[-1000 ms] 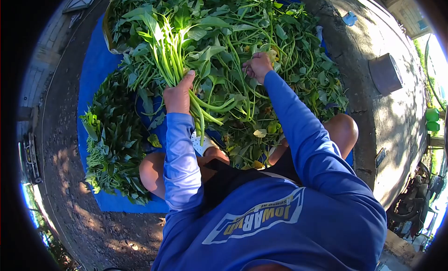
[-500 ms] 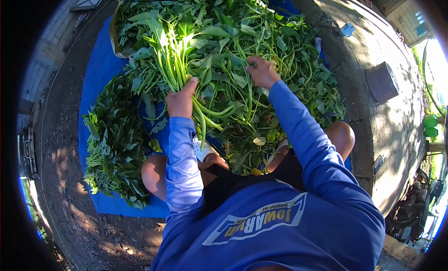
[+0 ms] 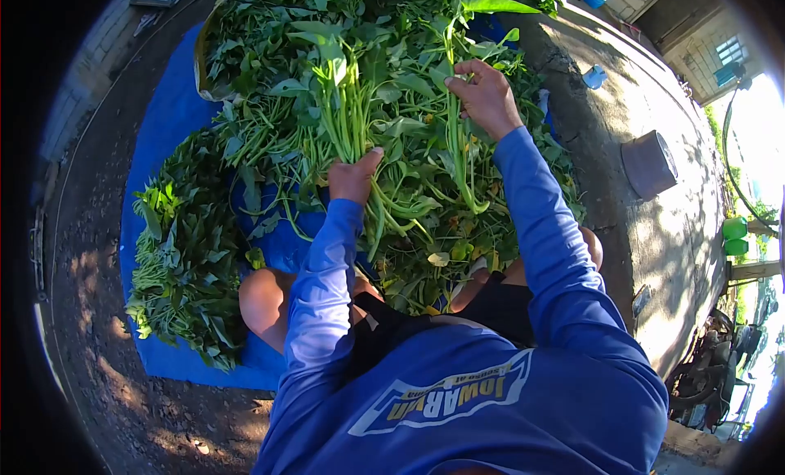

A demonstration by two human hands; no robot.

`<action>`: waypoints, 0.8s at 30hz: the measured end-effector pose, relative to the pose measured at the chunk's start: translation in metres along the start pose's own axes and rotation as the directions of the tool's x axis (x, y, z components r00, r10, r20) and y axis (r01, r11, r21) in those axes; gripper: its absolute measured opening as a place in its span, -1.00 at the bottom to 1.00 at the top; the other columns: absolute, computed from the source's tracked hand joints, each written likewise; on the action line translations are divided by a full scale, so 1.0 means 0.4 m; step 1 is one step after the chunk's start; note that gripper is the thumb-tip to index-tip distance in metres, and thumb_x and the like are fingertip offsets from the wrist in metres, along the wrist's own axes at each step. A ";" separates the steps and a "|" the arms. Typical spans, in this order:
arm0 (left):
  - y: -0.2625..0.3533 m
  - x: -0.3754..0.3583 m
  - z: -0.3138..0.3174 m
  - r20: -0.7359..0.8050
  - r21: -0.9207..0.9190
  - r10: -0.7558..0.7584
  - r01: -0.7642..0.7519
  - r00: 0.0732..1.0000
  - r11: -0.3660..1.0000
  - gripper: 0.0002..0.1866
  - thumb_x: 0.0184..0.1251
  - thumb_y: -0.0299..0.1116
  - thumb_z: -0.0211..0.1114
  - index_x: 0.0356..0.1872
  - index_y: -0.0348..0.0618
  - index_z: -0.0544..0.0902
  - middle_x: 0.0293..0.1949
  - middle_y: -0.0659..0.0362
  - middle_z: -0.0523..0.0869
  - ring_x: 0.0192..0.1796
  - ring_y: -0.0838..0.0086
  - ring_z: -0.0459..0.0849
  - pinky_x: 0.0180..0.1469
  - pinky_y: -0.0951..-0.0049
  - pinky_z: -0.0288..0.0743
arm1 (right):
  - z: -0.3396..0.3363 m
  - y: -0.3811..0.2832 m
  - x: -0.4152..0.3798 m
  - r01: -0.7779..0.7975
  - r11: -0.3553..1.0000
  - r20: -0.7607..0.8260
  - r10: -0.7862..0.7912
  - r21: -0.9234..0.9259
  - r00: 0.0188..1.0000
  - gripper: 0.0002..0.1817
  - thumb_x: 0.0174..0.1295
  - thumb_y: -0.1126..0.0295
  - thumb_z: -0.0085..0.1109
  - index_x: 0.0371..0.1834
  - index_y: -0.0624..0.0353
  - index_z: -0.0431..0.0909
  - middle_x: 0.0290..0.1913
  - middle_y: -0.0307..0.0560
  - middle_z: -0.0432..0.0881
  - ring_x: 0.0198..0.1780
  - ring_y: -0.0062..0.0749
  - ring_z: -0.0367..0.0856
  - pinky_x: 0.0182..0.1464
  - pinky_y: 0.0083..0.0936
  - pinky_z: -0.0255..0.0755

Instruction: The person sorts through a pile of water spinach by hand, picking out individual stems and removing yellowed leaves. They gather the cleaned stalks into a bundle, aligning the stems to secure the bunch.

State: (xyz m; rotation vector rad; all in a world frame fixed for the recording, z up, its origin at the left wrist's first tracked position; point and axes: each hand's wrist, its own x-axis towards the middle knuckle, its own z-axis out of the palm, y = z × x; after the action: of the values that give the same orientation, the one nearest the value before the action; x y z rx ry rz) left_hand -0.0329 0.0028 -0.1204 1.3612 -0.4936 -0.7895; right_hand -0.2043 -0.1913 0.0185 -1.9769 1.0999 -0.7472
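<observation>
A bundle of water spinach (image 3: pixel 347 119) stands in my left hand (image 3: pixel 353 179), fingers wrapped round its pale green stems and the cut ends hanging below the fist. To the right, my right hand (image 3: pixel 488 99) pinches a long water spinach stem (image 3: pixel 455 152) between thumb and fingers; one broad leaf (image 3: pixel 499 5) sticks out at its top. Both hands are above a large loose heap of water spinach (image 3: pixel 278 33). Part of the bundle's lower stems blends with the heap behind.
Neatly laid greens (image 3: pixel 192 246) lie on the blue tarp (image 3: pixel 159 132) at left. A concrete ledge (image 3: pixel 605 123) runs along the right, bearing a grey bucket-like container (image 3: pixel 650 164) and a small blue item (image 3: pixel 594 76). My knees flank the heap.
My right hand has risen up and to the right, lifting the stem out of the heap. The left hand with its bundle has shifted slightly right and down in view.
</observation>
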 end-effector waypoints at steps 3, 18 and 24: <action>-0.130 0.048 0.040 0.098 0.010 -0.126 0.125 0.987 0.992 -0.62 0.24 -0.11 0.62 -0.22 -0.27 0.81 -0.39 0.21 0.78 -0.40 0.45 0.65 -0.21 0.29 0.53 | 0.112 -0.036 0.014 -0.029 0.999 0.185 0.021 0.043 0.982 -0.49 0.36 0.15 0.42 0.29 0.18 0.64 -0.14 0.06 0.80 -0.27 -0.31 0.83 -0.19 -0.35 0.71; -0.353 -0.012 0.111 0.031 -0.277 -0.329 0.325 0.944 0.904 -0.59 0.18 -0.18 0.71 -0.08 -0.22 0.82 -0.21 0.24 0.80 -0.25 0.50 0.71 -0.16 0.36 0.58 | 0.140 0.160 -0.512 0.263 0.894 0.214 -0.194 -0.363 0.957 -0.58 0.21 0.16 0.47 -0.04 0.30 0.79 -0.13 0.14 0.78 -0.02 0.11 0.71 0.08 -0.07 0.56; -0.341 -0.021 0.129 -0.052 -0.256 -0.290 0.268 0.956 0.929 -0.58 0.16 -0.15 0.70 -0.12 -0.27 0.83 -0.20 0.20 0.82 -0.27 0.45 0.71 -0.19 0.33 0.56 | 0.166 0.188 -0.487 0.277 0.905 0.163 -0.235 -0.324 0.958 -0.68 0.26 0.26 0.39 -0.02 0.24 0.74 -0.22 0.13 0.77 -0.14 0.12 0.73 -0.02 -0.05 0.57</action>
State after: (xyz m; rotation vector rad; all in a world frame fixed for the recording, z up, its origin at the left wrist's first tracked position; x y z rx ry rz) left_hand -0.1044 -0.0279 -0.2440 1.2409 -0.1238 -0.9839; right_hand -0.2770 -0.0263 -0.1057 -2.4664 0.9571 -0.5865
